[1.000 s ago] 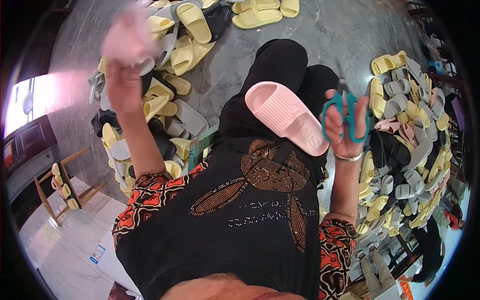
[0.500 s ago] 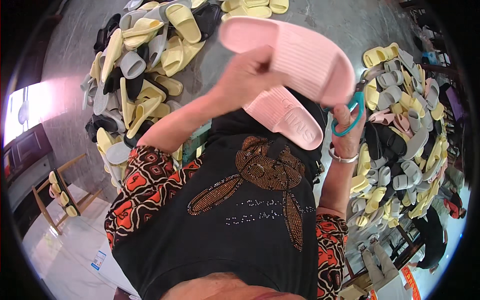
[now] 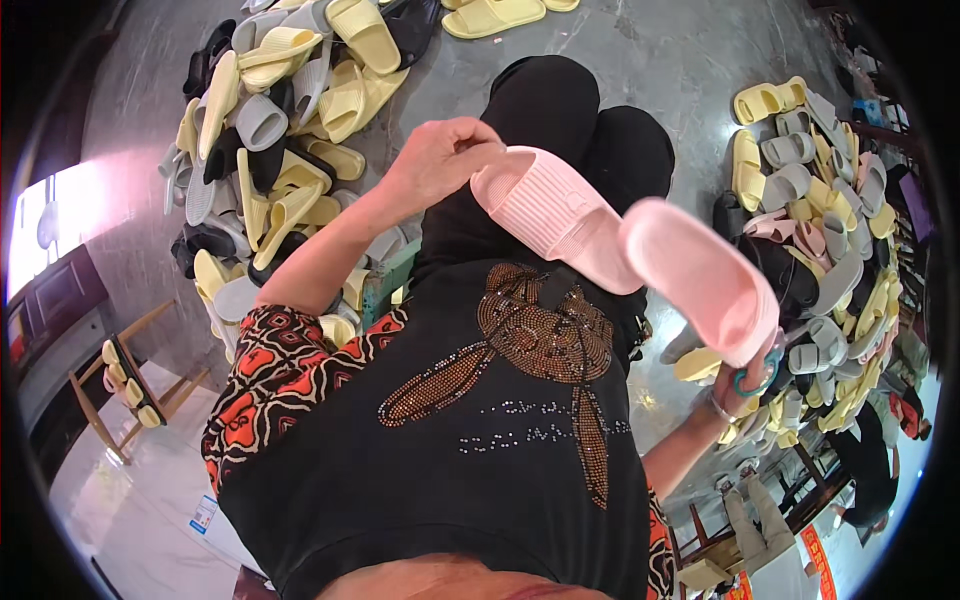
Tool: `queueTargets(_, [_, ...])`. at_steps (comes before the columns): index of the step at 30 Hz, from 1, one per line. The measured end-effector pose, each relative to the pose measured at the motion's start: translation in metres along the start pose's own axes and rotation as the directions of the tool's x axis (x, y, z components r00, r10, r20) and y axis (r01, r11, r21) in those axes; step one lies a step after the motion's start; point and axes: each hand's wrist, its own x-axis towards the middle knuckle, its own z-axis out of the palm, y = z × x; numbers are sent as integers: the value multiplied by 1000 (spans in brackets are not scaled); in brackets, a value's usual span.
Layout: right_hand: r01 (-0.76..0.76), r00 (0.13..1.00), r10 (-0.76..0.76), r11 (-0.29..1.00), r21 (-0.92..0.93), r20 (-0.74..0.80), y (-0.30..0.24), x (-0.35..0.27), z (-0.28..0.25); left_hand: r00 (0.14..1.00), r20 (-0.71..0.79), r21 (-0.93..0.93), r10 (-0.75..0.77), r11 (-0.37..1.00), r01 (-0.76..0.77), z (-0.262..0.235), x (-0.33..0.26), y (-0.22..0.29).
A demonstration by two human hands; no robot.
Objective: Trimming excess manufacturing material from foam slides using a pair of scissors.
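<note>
Between my two hands are two pink ribbed slippers. My left hand [image 3: 440, 165] pinches the end of one pink slipper [image 3: 545, 215], which slants across my lap with its ribbed strap upward. The other pink slipper [image 3: 700, 275] is tilted, slightly blurred, and overlaps the first one's far end. My right hand [image 3: 740, 385] is closed at this slipper's lower end, with the teal handle of a pair of scissors [image 3: 757, 377] looped about the fingers. Most of the scissors is hidden behind the slipper and hand.
A heap of yellow, grey and black slippers [image 3: 290, 190] lies at the left on the grey floor [image 3: 690, 50]. Another mixed slipper heap [image 3: 830, 260] is at the right. An upturned wooden stool [image 3: 130, 385] stands lower left. Another person [image 3: 865, 470] is at the lower right.
My right hand has moved right and down with the scissors and one slipper. My left hand has shifted left, from the upper slipper to the end of the other.
</note>
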Motion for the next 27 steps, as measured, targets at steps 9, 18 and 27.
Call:
queueTargets(9, [109, 992, -95, 973, -203, 79, 77, -21, 5, 964, 248, 160, 100, 977, -143, 31, -7, -15])
queueTargets(18, [166, 958, -21, 852, -497, 286, 123, -30, 41, 954, -76, 382, 291, 892, -241, 29, -2, -20])
queueTargets(27, [548, 828, -240, 533, -644, 506, 136, -17, 78, 909, -4, 124, 416, 902, -413, 22, 28, -67])
